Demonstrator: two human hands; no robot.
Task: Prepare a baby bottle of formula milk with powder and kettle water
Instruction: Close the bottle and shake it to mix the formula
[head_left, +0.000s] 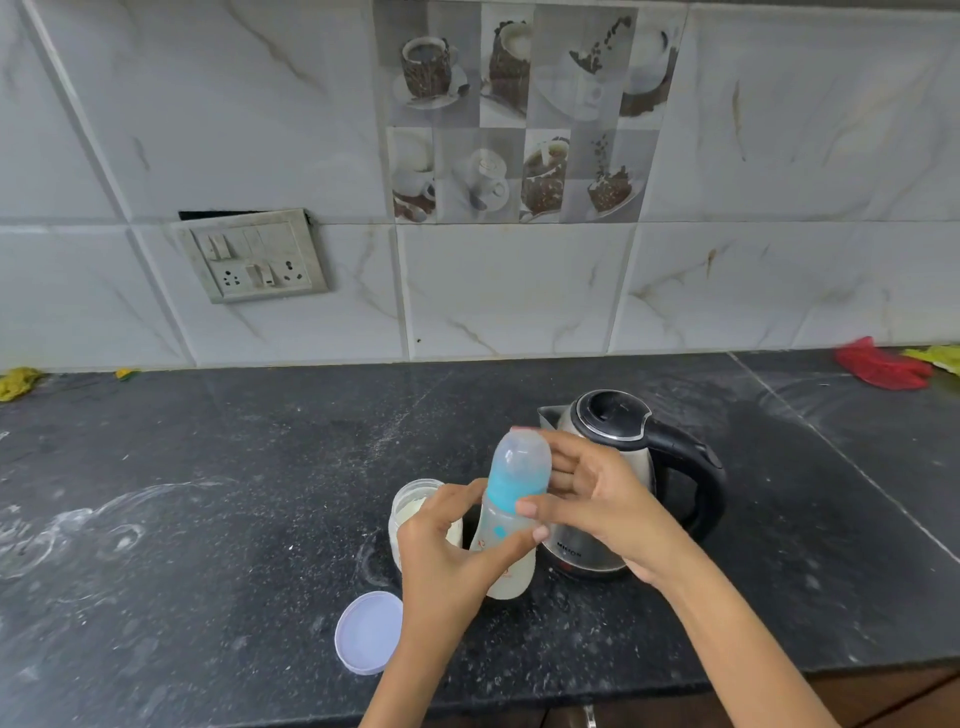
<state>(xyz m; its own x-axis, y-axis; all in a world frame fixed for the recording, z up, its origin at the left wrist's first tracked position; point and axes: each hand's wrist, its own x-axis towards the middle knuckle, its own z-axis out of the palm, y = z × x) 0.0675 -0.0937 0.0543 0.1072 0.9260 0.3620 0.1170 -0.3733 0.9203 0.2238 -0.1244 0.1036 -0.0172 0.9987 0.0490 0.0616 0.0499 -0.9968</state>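
A baby bottle (511, 519) with a clear cap and a blue collar is held tilted above the black counter. My left hand (447, 551) grips its lower body. My right hand (592, 499) wraps the blue collar and cap from the right, thumb in front. Just behind my left hand stands an open jar of white powder (415, 512). Its pale round lid (370, 632) lies flat on the counter in front. A steel kettle (618, 447) with a black lid and handle stands behind my right hand.
The black stone counter (208, 519) has white powder smears on its left part. A switch and socket plate (254, 254) is on the tiled wall. A red cloth (880, 366) and yellow scraps (18, 382) lie at the counter's back edge.
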